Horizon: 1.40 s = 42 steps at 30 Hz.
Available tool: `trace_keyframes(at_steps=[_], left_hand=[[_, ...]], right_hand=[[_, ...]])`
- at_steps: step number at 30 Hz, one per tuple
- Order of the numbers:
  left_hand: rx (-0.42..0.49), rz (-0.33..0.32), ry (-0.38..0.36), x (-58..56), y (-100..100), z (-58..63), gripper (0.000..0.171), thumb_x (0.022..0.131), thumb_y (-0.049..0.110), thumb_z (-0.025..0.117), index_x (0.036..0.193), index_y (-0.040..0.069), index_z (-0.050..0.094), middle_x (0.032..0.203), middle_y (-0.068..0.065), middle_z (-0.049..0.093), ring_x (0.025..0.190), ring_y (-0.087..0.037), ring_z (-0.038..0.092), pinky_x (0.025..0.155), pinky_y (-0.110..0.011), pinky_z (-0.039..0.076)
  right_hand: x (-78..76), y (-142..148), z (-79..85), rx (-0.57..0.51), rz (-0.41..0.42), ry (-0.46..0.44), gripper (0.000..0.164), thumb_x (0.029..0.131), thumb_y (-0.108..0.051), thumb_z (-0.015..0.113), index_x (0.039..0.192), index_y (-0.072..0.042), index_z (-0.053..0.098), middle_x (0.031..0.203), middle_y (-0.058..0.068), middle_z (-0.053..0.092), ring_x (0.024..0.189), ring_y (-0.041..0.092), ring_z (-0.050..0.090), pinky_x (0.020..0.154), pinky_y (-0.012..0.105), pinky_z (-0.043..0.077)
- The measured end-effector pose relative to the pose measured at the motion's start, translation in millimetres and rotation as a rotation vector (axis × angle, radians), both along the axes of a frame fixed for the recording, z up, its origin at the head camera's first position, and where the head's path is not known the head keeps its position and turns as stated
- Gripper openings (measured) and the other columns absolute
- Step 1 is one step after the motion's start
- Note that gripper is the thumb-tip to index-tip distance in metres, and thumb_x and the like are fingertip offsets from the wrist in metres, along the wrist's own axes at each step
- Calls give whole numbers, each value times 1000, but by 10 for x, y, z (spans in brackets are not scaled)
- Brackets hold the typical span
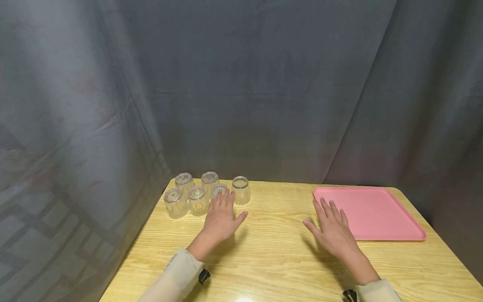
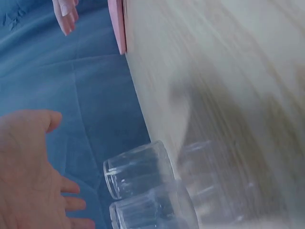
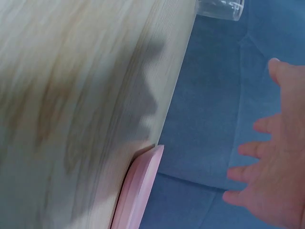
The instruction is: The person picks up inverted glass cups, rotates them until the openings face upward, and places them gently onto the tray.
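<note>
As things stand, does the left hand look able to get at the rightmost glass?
Probably yes. The left hand is raised over the table, holding nothing, close to the rightmost glass, with nothing seen between them. The right hand is off to the side, near the pink tray.

There are two hands (image 1: 220, 219), one tray (image 1: 371, 212), one table (image 1: 271, 260), apparently six glasses (image 1: 242, 193)

Dark grey cloth (image 1: 249, 92) behind and beside a pale wood-grain table (image 1: 279, 251)
</note>
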<state>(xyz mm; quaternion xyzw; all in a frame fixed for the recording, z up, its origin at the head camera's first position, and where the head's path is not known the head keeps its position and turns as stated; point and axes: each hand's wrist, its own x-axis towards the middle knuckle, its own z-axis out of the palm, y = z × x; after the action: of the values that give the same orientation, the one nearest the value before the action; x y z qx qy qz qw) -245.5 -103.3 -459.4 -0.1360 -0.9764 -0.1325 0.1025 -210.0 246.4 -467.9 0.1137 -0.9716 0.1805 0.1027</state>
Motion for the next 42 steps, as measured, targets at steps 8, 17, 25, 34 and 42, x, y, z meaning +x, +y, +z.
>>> trace_keyframes(at_steps=[8,17,25,34,42], left_hand=[[8,31,21,-125,-111,66,83,100,57,52,154,-2,31,159,-23,33,147,-45,28,118,-59,26],[30,67,8,-245,-167,116,81,99,52,57,150,-7,32,154,-28,35,143,-46,31,114,-62,31],[37,89,9,-354,-173,109,80,98,47,61,149,-9,34,150,-30,39,139,-46,35,112,-59,34],[40,115,-5,-490,-202,53,83,95,43,67,148,-11,34,147,-31,41,135,-47,38,107,-56,41],[56,150,-37,-552,-199,44,84,92,39,72,145,-15,35,139,-35,45,130,-48,42,107,-52,42]], right_hand=[[-18,-99,-31,-16,13,15,81,102,-56,49,158,-1,27,162,28,23,148,53,15,114,73,10],[-26,-233,-65,-28,32,45,78,101,-54,53,156,-2,33,158,28,32,148,51,21,114,72,14],[-24,-312,-70,-54,49,33,79,101,-56,52,156,-3,33,158,28,33,148,51,20,115,71,15],[-17,-433,-99,-79,73,47,77,101,-55,53,155,-4,35,156,28,37,145,52,27,115,70,18],[-27,-521,-102,-86,75,38,79,100,-58,52,156,-6,35,157,25,37,146,49,28,117,67,17]])
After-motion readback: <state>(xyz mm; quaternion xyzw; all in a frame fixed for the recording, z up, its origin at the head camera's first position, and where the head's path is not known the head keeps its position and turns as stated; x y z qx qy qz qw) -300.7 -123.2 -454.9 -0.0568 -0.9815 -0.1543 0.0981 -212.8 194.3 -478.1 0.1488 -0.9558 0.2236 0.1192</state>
